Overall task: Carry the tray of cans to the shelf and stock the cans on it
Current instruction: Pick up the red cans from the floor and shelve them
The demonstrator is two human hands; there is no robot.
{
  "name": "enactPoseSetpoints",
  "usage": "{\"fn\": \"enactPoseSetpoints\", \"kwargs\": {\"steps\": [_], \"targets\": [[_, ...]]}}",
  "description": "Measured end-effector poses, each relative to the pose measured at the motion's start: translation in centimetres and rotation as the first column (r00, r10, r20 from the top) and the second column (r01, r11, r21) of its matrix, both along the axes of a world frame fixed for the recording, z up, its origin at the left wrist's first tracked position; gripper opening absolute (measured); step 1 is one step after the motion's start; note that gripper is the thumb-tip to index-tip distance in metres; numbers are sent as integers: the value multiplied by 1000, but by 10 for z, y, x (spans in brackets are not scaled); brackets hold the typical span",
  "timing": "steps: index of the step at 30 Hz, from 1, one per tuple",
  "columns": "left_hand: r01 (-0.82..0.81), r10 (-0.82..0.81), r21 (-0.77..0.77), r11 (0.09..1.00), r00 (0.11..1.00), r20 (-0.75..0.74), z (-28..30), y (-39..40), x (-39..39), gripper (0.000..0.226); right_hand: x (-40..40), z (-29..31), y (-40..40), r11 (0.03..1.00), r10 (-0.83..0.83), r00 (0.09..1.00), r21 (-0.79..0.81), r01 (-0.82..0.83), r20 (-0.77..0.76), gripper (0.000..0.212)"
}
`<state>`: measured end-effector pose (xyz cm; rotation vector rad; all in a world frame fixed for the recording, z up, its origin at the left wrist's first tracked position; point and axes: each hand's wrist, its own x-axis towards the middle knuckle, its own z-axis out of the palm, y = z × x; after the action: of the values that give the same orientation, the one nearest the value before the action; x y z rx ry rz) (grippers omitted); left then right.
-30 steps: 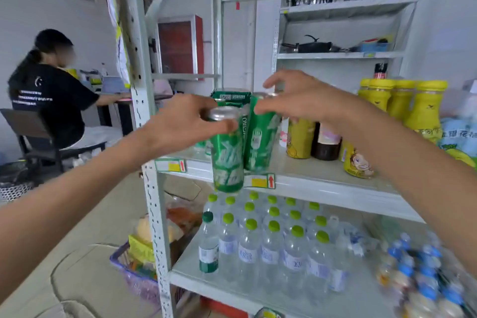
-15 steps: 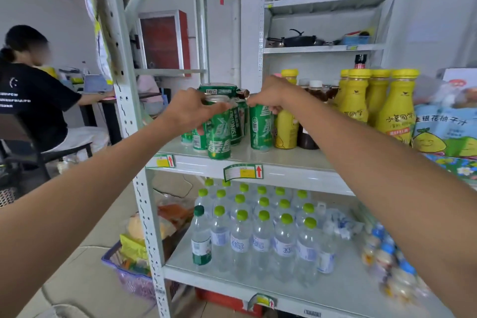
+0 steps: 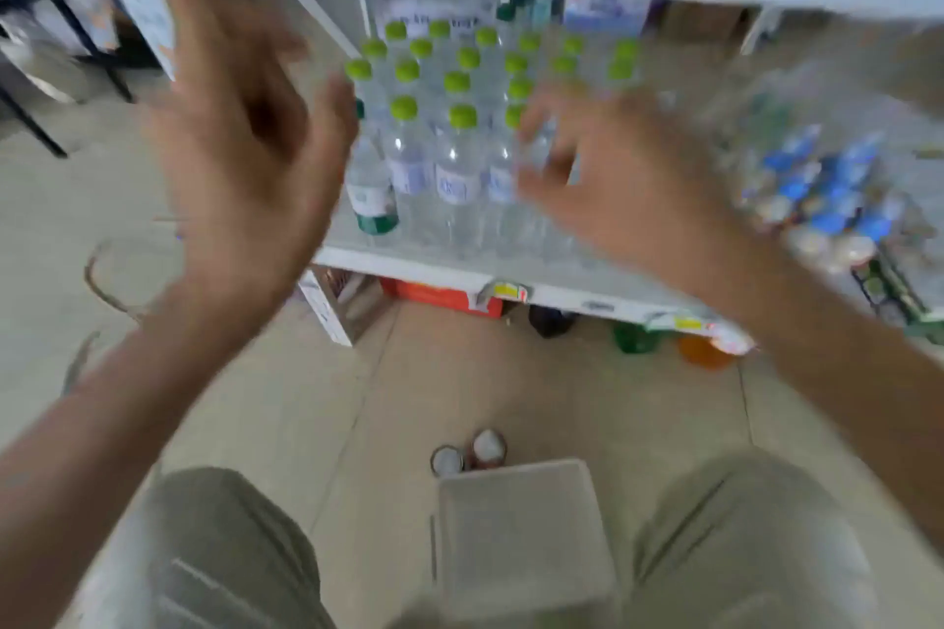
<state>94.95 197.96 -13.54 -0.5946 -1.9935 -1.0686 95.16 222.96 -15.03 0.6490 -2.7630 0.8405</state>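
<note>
The left hand is held wide and empty, just left of the green-capped water bottles, which are stood in rows on the lower shelf. The right hand is seen blurred before them, fingers loosely bent, nothing gripped

The head view looks steeply down, close to the shelf and floor.

I see a white metal shelf board carrying rows of clear plastic water bottles with lime-green caps; blurred blue-capped bottles crowd its right end. On the beige tiled floor below, two round cans stand just beside a translucent square plastic box.
</note>
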Motion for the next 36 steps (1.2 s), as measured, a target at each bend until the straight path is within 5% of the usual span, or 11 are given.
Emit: {"fn": "enactPoseSetpoints", "kwargs": {"steps": [1,2,5,8,11,16,23,30,36], "targets": [[11,-5,-34,999,988,153,-44,1,7,14,27,-55,3,952,-283,955,152,267,92,31],[12,15,-86,996,951,308,-89,3,15,14,60,-102,-2,920,-383,895,175,350,228,38],[114,89,-301,947,806,585,-212,7,37,16,75,-236,-8,913,-399,756,303,274,518,43],[211,183,-363,907,581,793,-301,10,59,20,84,-313,-22,899,-434,640,353,259,635,43],[231,314,-396,889,322,893,-365,10,68,33,87,-360,-39,880,-470,610,388,273,637,53],[426,303,-324,845,119,946,-425,22,66,59,85,-398,-66,884,-464,526,334,327,712,65],[351,309,-338,873,137,941,-430,28,65,42,88,-402,-72,849,-528,593,370,377,607,56],[346,417,-561,752,410,811,-366,17,90,54,66,-357,-59,853,-497,759,394,341,421,56],[191,305,-437,879,480,823,-258,8,97,42,42,-251,-53,883,-420,868,343,322,265,67]]}}
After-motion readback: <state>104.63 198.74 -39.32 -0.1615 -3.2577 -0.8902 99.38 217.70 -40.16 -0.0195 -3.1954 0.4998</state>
